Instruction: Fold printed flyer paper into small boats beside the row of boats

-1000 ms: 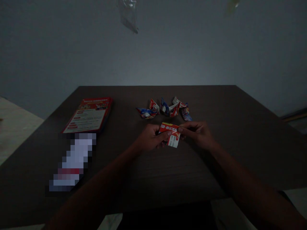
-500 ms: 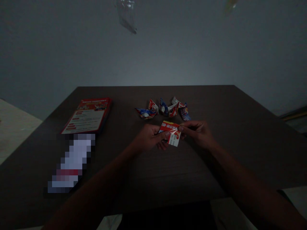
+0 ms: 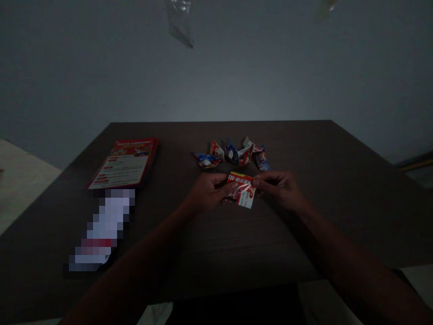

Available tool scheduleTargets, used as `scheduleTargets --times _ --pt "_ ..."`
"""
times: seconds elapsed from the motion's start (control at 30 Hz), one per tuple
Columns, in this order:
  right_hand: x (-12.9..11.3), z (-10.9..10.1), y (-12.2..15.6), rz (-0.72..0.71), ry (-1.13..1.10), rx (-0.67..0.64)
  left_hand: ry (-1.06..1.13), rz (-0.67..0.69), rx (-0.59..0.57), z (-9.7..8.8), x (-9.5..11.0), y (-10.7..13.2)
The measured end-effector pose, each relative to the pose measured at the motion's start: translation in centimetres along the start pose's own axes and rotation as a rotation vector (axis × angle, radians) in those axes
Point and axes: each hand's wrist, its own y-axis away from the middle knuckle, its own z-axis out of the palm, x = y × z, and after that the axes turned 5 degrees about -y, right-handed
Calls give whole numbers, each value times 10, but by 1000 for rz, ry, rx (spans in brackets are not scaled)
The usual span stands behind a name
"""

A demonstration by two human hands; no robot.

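Head view shows hands (image 3: 206, 193) (image 3: 283, 188) pinching printed paper (image 3: 246, 194), folded pieces (image 3: 232, 152) just beyond, leaflets (image 3: 125, 164) left.

In front of me stands a dark table (image 3: 338, 194) with wood grain. On its left side I have a stack of red-bordered printed sheets (image 3: 124, 164), and just nearer me a pale oblong item (image 3: 106, 223), pixelated past recognition. Past the middle, 3 folded paper pieces (image 3: 232, 152) in red, blue and white sit close together.
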Motion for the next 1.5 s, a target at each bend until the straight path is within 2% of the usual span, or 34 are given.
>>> scheduleTargets --times 0.1,0.2,0.53,0.7,0.87,0.97,1.13,1.3,1.5 --pt "-1 1 0 -1 8 -8 -100 76 80 -1 2 2" --pt "1 2 0 3 -16 -16 -118 122 109 -2 5 4" --pt "-2 2 1 -2 11 -56 35 30 24 5 6 2" --pt "-1 3 2 -5 -11 -88 -10 56 51 6 11 6" --pt "0 1 1 -6 13 -89 7 25 6 4 8 3" --pt "-1 2 1 1 38 -97 -31 37 27 3 9 3" --pt "-1 2 1 12 -8 -112 -90 148 45 1 13 6" --pt "-1 0 1 2 12 -121 -141 132 39 0 10 3" --pt "-2 2 2 4 15 -127 -326 201 120 -1 15 6"
